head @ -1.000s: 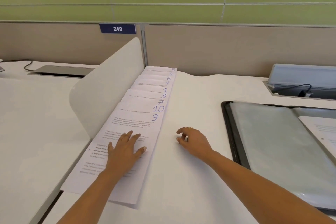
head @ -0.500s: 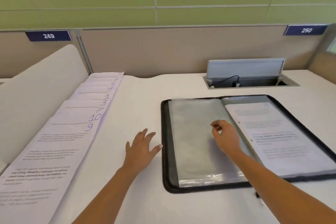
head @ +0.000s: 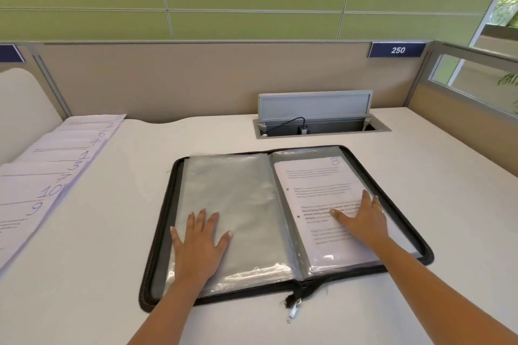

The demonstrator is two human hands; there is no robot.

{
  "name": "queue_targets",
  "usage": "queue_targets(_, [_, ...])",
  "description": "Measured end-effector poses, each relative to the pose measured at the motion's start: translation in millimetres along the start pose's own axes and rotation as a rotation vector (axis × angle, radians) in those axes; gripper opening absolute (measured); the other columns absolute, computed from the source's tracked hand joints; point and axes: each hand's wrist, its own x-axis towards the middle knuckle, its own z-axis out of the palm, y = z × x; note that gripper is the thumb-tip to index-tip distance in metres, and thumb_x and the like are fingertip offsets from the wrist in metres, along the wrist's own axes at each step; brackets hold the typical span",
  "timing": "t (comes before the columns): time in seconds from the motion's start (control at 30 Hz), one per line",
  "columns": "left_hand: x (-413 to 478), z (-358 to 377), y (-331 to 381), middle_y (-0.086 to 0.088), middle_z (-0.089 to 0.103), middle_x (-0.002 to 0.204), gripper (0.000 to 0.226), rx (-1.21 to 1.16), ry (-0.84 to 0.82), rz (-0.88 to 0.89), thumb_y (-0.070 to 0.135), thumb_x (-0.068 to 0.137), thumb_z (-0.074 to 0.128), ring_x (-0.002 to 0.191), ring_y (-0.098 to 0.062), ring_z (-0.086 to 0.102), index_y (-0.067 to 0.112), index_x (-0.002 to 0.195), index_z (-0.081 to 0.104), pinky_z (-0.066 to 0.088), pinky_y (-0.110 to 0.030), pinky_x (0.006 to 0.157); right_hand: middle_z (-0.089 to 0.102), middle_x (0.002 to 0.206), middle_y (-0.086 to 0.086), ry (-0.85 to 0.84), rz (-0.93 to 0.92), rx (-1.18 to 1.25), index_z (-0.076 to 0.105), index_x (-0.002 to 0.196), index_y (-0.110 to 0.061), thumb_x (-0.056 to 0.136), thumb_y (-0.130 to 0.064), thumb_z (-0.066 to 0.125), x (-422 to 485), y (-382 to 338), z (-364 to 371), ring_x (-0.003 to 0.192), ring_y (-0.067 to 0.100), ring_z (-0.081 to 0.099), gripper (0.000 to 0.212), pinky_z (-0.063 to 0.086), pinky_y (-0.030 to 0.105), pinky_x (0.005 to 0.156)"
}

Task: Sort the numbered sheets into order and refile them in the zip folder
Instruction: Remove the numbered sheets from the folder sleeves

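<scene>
Leftward, numbered sheets (head: 56, 165) lie fanned; left hand (head: 200, 241) and right hand (head: 361, 218) rest flat on zip folder (head: 164, 213).

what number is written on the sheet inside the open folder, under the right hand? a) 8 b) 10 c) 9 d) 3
a: a handwritten 8 sits in the top corner of the sheet in the zip folder, where the right hand rests; 9, 3 and 10 are on the fanned sheets at the left.
</scene>
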Motion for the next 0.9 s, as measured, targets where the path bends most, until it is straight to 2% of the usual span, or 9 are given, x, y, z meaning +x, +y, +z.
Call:
queue_targets(0.07, [0,3,-1,0.004,0.01,0.159,0.079,-0.02,0.046,0.001,0.074,0.082,0.011,0.147,-0.018,0.001,0.032,0.149,0.021,0.0,-0.055,0.114,0.008,0.155,0.023,-0.007,-0.009,-0.037,0.003,0.149,-0.006,0.08,-0.062,0.056,2,3,2,0.144,0.034,0.007,0.103,0.011,0.046,0.116])
queue_targets(0.17, [0,5,-2,0.005,0.013,0.158,0.098,-0.021,0.06,0.002,0.075,0.064,-0.006,0.147,-0.018,0.005,0.032,0.148,0.024,0.002,-0.052,0.115,0.01,0.155,0.022,-0.037,-0.023,-0.067,0.0,0.149,-0.006,0.082,-0.064,0.052,5,4,3,0.144,0.033,0.007,0.103,0.01,0.045,0.115])
queue_targets(0.3, [1,5,0,0.005,0.011,0.158,0.068,0.011,0.052,-0.013,0.068,0.09,0.02,0.147,-0.017,0.004,0.033,0.148,0.021,0.003,-0.05,0.116,0.015,0.155,0.019,-0.045,-0.044,-0.013,0.0,0.149,-0.005,0.083,-0.059,0.056,7,1,1,0.144,0.03,0.012,0.101,0.013,0.043,0.115])
queue_targets(0.37, [0,5,1,0.006,0.011,0.158,0.062,0.01,0.053,-0.013,0.063,0.093,0.026,0.147,-0.016,0.003,0.033,0.148,0.022,0.003,-0.05,0.116,0.025,0.152,0.016,-0.045,-0.065,0.01,0.003,0.149,-0.006,0.085,-0.053,0.058,6,-2,1,0.14,0.031,0.024,0.097,0.022,0.043,0.113])
queue_targets(0.47, [-1,7,-1,0.005,0.015,0.158,0.082,-0.028,0.066,-0.006,0.073,0.077,0.011,0.146,-0.016,0.006,0.032,0.147,0.027,0.004,-0.05,0.116,0.049,0.138,0.009,-0.035,-0.1,0.068,0.015,0.149,-0.013,0.085,-0.042,0.063,1,-10,-2,0.123,0.03,0.049,0.085,0.041,0.039,0.098])
queue_targets(0.6, [0,7,-2,0.006,0.017,0.157,0.1,-0.018,0.091,-0.008,0.075,0.061,-0.005,0.146,-0.016,0.008,0.032,0.146,0.029,0.005,-0.05,0.115,0.06,0.129,0.001,-0.022,-0.12,0.144,0.039,0.139,-0.02,0.081,-0.031,0.071,0,-21,-8,0.116,0.023,0.056,0.067,0.042,0.037,0.097])
queue_targets(0.7, [1,8,-4,0.007,0.018,0.157,0.1,-0.016,0.093,-0.007,0.075,0.061,-0.005,0.146,-0.016,0.009,0.033,0.146,0.029,0.006,-0.05,0.115,0.069,0.109,-0.002,-0.086,-0.082,0.229,0.054,0.124,-0.019,0.077,-0.026,0.076,1,-31,-14,0.096,0.016,0.059,0.052,0.042,0.031,0.091])
queue_targets(0.77, [0,7,-5,0.007,0.019,0.156,0.096,-0.033,0.082,-0.007,0.076,0.065,0.0,0.146,-0.016,0.01,0.032,0.145,0.03,0.006,-0.05,0.115,0.071,0.1,-0.001,-0.156,-0.074,0.292,0.059,0.115,-0.017,0.074,-0.023,0.079,1,-38,-17,0.092,0.015,0.059,0.046,0.043,0.033,0.094])
queue_targets(0.9, [-5,4,10,0.004,0.03,0.152,0.062,-0.103,0.104,-0.026,0.064,0.089,0.037,0.143,-0.014,0.02,0.027,0.138,0.043,0.006,-0.049,0.116,0.072,0.092,-0.001,-0.175,-0.077,0.367,0.062,0.101,-0.019,0.074,-0.021,0.079,-3,-49,-17,0.093,0.016,0.062,0.033,0.045,0.033,0.088])
